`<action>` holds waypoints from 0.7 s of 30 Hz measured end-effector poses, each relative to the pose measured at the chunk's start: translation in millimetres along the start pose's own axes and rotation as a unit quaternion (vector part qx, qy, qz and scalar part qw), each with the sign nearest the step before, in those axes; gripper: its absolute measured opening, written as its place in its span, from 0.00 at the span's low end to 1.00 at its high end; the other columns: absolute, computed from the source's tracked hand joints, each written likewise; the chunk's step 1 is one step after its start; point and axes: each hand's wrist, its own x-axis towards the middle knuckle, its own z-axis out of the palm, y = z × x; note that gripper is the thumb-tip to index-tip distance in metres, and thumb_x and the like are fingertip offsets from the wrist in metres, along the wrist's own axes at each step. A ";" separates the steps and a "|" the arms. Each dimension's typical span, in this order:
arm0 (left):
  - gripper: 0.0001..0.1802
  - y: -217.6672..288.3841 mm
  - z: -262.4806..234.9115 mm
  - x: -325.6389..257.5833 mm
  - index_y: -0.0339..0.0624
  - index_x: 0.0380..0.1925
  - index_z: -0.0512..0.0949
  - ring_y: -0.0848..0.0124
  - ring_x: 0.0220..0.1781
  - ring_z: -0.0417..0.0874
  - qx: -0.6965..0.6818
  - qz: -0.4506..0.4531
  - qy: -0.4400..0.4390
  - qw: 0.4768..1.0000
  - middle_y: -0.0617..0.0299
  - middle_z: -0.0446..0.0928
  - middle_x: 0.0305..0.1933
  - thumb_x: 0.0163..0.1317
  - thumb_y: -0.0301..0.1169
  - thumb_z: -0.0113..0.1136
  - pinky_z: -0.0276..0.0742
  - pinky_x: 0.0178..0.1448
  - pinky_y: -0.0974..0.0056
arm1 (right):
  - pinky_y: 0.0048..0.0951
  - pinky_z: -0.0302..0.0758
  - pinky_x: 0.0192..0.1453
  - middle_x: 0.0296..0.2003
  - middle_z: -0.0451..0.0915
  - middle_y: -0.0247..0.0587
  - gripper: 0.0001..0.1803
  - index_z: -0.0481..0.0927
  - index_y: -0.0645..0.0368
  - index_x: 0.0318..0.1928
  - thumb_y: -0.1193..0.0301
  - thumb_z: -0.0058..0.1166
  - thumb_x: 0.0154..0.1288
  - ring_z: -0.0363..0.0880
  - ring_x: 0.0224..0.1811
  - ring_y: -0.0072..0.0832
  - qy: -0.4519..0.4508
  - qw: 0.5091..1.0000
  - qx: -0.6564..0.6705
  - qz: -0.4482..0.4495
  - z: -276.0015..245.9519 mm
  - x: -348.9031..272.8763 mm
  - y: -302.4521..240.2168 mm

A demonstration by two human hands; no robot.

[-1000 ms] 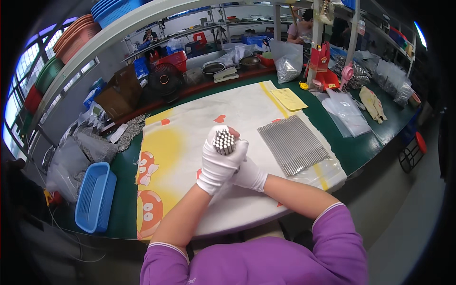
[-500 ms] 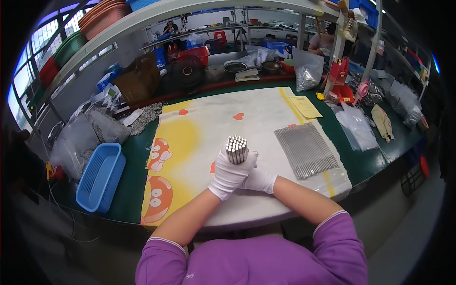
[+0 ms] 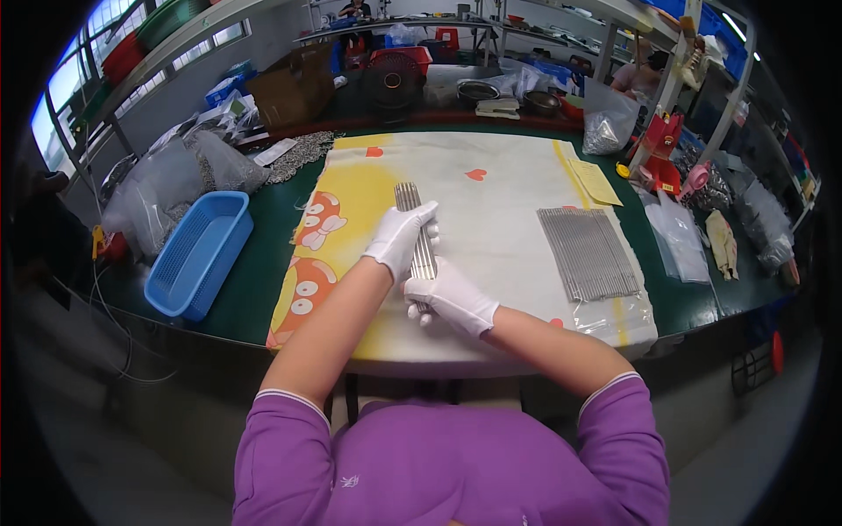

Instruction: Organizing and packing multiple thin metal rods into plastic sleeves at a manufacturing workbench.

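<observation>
- Gripping the bundle of metal rods (image 3: pixel 424 256), the white-gloved left hand (image 3: pixel 403 235) is closing around its upper-middle part from the left, as I am seeing it from here.
- I am finding the white-gloved right hand (image 3: pixel 449 296) wrapping around the lower part from the right, its fingertips showing at the left side.
- The bundle is lying between both palms, its far end sticking out beyond the left hand; the right hand is partly hiding the near end.
- I am reading its long axis as running away from the body, the far end pointing forward and slightly left.
- The bundle is sitting over the printed cloth (image 3: pixel 500 263); I am not able to tell whether it is touching.
- A flat row of metal rods (image 3: pixel 589 254) is lying apart on the right, beside a yellow paper sheet (image 3: pixel 596 181).
- A blue plastic basket (image 3: pixel 199 254) is standing at the left.
</observation>
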 end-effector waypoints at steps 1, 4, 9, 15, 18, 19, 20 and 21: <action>0.08 -5.1 -4.3 1.8 0.42 0.35 0.73 0.74 0.24 0.78 0.042 -0.003 -0.011 0.999 0.64 0.76 0.27 0.64 0.33 0.62 0.79 0.27 0.68 | 0.21 0.73 0.23 0.27 0.74 0.33 0.09 0.69 0.57 0.40 0.71 0.53 0.62 0.75 0.24 0.20 0.009 0.997 0.060 0.044 4.1 1.0 6.9; 0.26 -24.8 -12.8 0.8 0.31 0.52 0.59 0.63 0.31 0.83 0.141 0.017 -0.017 0.990 0.52 0.76 0.35 0.60 0.31 0.60 0.83 0.33 0.61 | 0.19 0.70 0.24 0.25 0.73 0.30 0.03 0.71 0.55 0.37 0.71 0.49 0.67 0.72 0.22 0.18 0.031 0.973 0.179 0.141 3.9 8.3 16.5; 0.32 -22.0 -14.5 -14.4 0.23 0.53 0.69 0.41 0.68 0.63 0.525 0.264 -0.008 0.809 0.26 0.56 0.67 0.57 0.40 0.59 0.60 0.71 0.51 | 0.21 0.71 0.28 0.28 0.74 0.30 0.04 0.74 0.54 0.36 0.70 0.49 0.70 0.73 0.27 0.18 0.039 0.960 0.239 0.143 -8.6 10.2 25.2; 0.22 -28.2 -44.6 5.3 0.42 0.50 0.78 0.46 0.70 0.64 0.547 0.404 -0.226 0.697 0.54 0.71 0.65 0.69 0.39 0.38 0.55 0.72 0.43 | 0.19 0.75 0.32 0.32 0.76 0.34 0.04 0.73 0.57 0.41 0.71 0.45 0.73 0.75 0.30 0.20 0.022 0.951 0.278 0.136 -7.4 14.2 31.3; 0.25 -30.7 -40.2 14.0 0.42 0.48 0.80 0.49 0.72 0.60 0.551 0.408 -0.267 0.677 0.54 0.72 0.64 0.71 0.44 0.36 0.51 0.74 0.46 | 0.22 0.77 0.34 0.32 0.76 0.36 0.04 0.73 0.59 0.39 0.72 0.46 0.72 0.76 0.32 0.23 0.033 0.941 0.297 0.158 -11.7 9.2 33.1; 0.22 -23.3 -31.3 4.1 0.44 0.47 0.81 0.49 0.71 0.62 0.545 0.392 -0.255 0.696 0.55 0.72 0.63 0.70 0.43 0.39 0.55 0.74 0.49 | 0.23 0.79 0.36 0.34 0.77 0.38 0.04 0.73 0.61 0.40 0.73 0.48 0.71 0.78 0.34 0.25 0.041 0.935 0.311 0.166 -19.1 7.2 36.3; 0.22 -20.8 -35.3 3.4 0.45 0.47 0.81 0.50 0.70 0.63 0.579 0.401 -0.247 0.665 0.55 0.73 0.63 0.70 0.43 0.40 0.56 0.73 0.49 | 0.24 0.79 0.38 0.35 0.77 0.38 0.04 0.73 0.62 0.41 0.74 0.49 0.70 0.78 0.35 0.26 0.032 0.935 0.310 0.171 -15.0 8.0 33.5; 0.21 -21.4 -35.4 3.8 0.46 0.46 0.81 0.50 0.69 0.64 0.609 0.408 -0.245 0.635 0.55 0.73 0.63 0.70 0.42 0.40 0.57 0.73 0.49 | 0.24 0.80 0.39 0.35 0.77 0.39 0.05 0.74 0.63 0.42 0.74 0.49 0.70 0.79 0.37 0.27 0.031 0.933 0.310 0.179 -13.1 6.3 32.1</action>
